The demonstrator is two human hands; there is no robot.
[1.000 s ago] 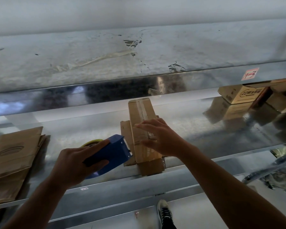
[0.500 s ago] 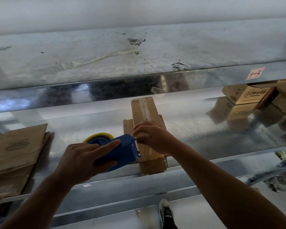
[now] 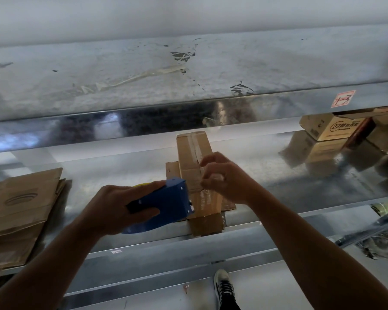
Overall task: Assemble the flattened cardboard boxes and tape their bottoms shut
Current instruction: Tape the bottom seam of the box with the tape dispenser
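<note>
Box at shelf edge — dispenser abutting, right hand pinching tape.

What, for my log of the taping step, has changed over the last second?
The left hand moved the blue tape dispenser rightward, up against the cardboard box. The right hand, earlier flat on the box, curled its fingers and now pinches what looks like the tape end. The box, paper bags and printed box on the metal shelf stayed put.
</note>
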